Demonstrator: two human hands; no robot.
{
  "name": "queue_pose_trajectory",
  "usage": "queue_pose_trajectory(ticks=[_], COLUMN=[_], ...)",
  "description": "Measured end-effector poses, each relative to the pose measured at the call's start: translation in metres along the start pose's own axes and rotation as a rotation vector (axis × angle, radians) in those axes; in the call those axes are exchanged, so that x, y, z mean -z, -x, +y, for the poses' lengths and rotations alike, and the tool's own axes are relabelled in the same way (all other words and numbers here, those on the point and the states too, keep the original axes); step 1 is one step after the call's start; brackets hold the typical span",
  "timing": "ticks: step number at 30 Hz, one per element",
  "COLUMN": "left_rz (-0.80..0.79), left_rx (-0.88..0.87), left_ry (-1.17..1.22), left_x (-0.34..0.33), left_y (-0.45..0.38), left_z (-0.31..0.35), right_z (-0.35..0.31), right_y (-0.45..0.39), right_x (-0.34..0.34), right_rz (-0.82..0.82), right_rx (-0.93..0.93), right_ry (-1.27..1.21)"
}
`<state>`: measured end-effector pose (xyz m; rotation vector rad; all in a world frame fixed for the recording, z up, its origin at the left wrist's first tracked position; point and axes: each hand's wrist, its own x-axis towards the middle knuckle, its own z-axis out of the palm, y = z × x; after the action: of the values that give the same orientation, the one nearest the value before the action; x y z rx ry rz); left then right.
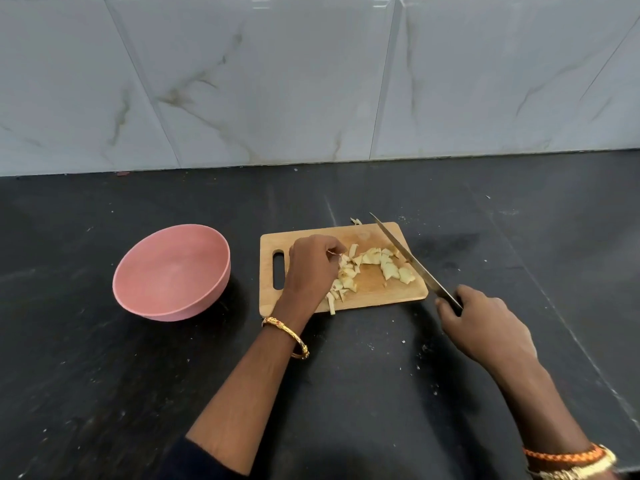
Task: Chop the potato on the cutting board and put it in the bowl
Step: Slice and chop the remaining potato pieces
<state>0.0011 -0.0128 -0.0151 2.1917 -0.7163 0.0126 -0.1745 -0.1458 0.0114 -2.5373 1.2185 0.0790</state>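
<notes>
Holding the knife [412, 261] by its handle in my clenched right hand [485, 327], I have the blade lying slantwise across the right end of the cutting board [377, 294], its tip past the board's far edge and its flat side against the outermost potato pieces [374, 268]. My left hand [311, 268] sits over the left half of the board, fingers curled down at the edge of the pile; whether they pinch a piece or only press on it I cannot tell. The potato is already cut small and lies scattered across the middle and right of the board. One scrap [355, 221] lies off it on the counter [346, 393] by the far edge, and a strip [331, 308] overhangs the near edge. The pink bowl [173, 271] stands empty on the counter, just off the board's left end.

The worry, as I judge it, is spillage. If I sweep with the blade towards the bowl, pieces near the edges could slide onto the counter. There is a gap between board and bowl, so anything pushed across may drop short. My left fingertips also sit in the blade's path, so a quick scrape could nick them.
</notes>
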Motion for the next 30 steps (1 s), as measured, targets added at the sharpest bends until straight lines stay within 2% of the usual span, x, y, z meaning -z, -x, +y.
queue_pose_trajectory(ticks=[7,11,18,22,25,28,30], left_rz=[0.106,0.164,0.117,0.037,-0.046,-0.341,-0.514], left_rx=[-0.023,-0.048,-0.036,-0.009,-0.008,0.006,-0.031], left_ry=[0.042,0.052,0.032,-0.023,-0.089,-0.155,-0.299], left_x=[-0.001,0.006,0.020,0.029,0.039,0.042,0.039], left_y=[0.003,0.008,0.013,0.019,0.019,0.017,0.018], left_z=[-0.001,-0.010,-0.021,-0.026,-0.030,-0.036,-0.038], right_z=[0.001,-0.007,-0.035,-0.043,-0.038,-0.033,-0.030], right_y=[-0.005,-0.002,0.004,0.004,0.001,0.001,0.002], right_x=[-0.009,-0.019,-0.030,-0.034,-0.034,-0.033,-0.032], right_rz=[-0.008,-0.052,-0.098,-0.071,-0.111,-0.071,-0.041], right_rx=[-0.001,0.062,0.157,0.165,0.126,0.102,0.093], right_ry=[0.009,0.027,0.006,-0.101,-0.207,-0.290,-0.333])
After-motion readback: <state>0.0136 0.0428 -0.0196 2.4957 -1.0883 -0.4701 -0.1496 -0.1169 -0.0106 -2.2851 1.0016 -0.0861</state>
